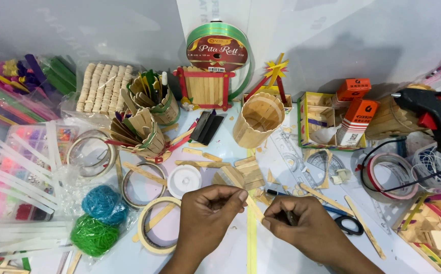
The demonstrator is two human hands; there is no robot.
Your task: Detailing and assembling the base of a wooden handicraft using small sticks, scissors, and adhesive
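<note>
1. Head view looks down at a cluttered craft bench (220,253), both hands low centre.
2. Left hand (207,215): fingers pinched narrow on one end of a wooden stick (253,207), thumb and forefinger closed on it.
3. Right hand (306,226): fingers curled tight, pinching the stick's other end; a small dark tool shows between the fingers, cannot tell what kind.
4. Stick is held just above the bench, between the two hands, slanting down to the right.
5. Tape ring (152,226) lies just left of the left hand, with a flat stick across it.
6. White round lid (184,180) sits above the left hand; blue thread ball (103,203) and green thread ball (93,236) lie well to the left.
7. Black scissors (347,225) lie just right of the right hand.
8. Round stick bucket (258,119) stands upright at centre back, near a green ribbon roll (219,48) leaning on the wall.
9. Black glue gun (433,116) rests at far right, cord running down to a red-edged tape roll (390,175).
10. Two stick-built cups (147,129) hold more sticks at upper left; loose sticks are scattered over the bench.
</note>
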